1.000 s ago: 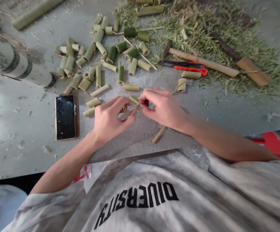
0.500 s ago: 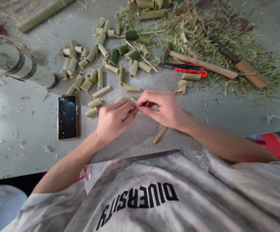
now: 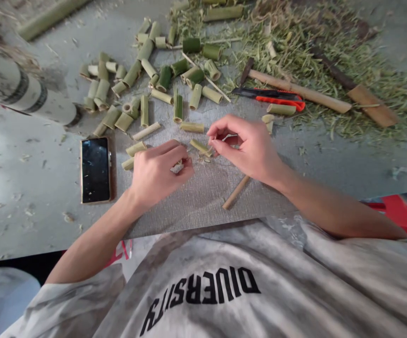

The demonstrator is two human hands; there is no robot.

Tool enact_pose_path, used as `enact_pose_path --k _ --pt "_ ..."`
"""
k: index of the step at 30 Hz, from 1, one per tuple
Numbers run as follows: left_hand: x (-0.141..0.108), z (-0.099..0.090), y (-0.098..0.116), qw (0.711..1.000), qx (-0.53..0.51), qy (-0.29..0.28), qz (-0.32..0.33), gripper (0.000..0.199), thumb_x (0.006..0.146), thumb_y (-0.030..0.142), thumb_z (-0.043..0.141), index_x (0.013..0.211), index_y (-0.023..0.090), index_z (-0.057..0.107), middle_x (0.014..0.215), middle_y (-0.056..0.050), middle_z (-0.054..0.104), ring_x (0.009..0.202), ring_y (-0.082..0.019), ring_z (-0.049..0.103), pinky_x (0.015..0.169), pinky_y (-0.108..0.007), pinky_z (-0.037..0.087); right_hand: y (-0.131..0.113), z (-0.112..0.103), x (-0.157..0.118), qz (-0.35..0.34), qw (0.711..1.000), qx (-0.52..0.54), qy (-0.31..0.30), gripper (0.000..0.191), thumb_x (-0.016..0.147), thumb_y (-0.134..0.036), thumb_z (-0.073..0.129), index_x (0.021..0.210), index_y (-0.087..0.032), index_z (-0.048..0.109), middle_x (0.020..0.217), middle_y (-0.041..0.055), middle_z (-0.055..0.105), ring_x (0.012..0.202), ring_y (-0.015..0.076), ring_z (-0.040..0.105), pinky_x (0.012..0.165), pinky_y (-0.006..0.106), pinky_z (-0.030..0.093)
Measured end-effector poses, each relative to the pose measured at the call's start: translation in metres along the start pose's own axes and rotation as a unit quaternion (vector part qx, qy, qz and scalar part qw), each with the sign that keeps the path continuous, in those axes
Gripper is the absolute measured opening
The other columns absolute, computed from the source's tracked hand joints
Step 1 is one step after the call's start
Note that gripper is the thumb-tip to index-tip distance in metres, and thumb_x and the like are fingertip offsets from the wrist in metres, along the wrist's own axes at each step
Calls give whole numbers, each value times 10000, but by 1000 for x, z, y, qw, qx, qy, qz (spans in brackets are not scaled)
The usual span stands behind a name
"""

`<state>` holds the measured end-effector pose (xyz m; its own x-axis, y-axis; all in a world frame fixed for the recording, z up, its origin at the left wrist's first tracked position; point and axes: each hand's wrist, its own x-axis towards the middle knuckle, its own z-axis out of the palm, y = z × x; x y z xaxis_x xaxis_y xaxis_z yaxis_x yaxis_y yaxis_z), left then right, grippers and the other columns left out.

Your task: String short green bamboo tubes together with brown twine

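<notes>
Over the near part of the table, my left hand point(image 3: 161, 173) is closed, thumb against curled fingers, and whatever it pinches is too small to make out. A short way to the right, my right hand point(image 3: 249, 148) also pinches, with something tiny at its fingertips that I cannot name. A slim green bamboo piece point(image 3: 199, 147) lies between the hands, with thin fibre scraps point(image 3: 203, 160) just below it. Beneath my right hand a thin brown stick point(image 3: 236, 192) rests on the table. Cut bamboo tubes point(image 3: 135, 149) lie beside my left hand, partly covered by it.
A phone point(image 3: 95, 170) lies at left, below a patterned white cylinder point(image 3: 27, 89). Many cut bamboo tubes point(image 3: 191, 45) are scattered beyond the hands. At right are a hammer point(image 3: 298, 91), an orange-black utility knife point(image 3: 281, 97), a wooden-handled blade point(image 3: 372, 103) and a heap of shavings point(image 3: 316, 119).
My hands, with fingertips meeting before, have drawn apart: the left down and left, the right slightly up and right. The slim bamboo piece and fibre scraps between them now show.
</notes>
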<state>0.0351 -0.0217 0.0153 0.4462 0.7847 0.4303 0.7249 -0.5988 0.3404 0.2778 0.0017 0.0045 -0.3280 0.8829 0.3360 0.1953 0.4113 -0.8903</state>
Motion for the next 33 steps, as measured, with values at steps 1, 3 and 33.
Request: enact_pose_path --k 1,3,33 --pt "0 0 -1 999 32 -4 -5 152 880 148 680 743 201 644 731 0 690 586 -127 561 555 -298 319 1 0 0 11 1000 15 1 19 1040 -235 743 1042 -216 741 908 14 734 813 159 702 757 301 668" --pt "1 0 -2 998 60 -2 -18 104 873 199 732 779 207 687 772 -17 709 596 -143 579 555 -307 323 1 1 -1 29 998 49 -12 83 1058 -294 762 1091 -225 729 936 15 732 813 158 716 750 308 692" --pt "4 10 12 975 -182 120 -38 170 960 93 786 958 263 790 832 16 762 670 -114 692 559 -259 527 -15 9 -3 139 979 139 -48 56 954 -202 850 1002 -225 832 962 6 841 855 151 799 824 287 715"
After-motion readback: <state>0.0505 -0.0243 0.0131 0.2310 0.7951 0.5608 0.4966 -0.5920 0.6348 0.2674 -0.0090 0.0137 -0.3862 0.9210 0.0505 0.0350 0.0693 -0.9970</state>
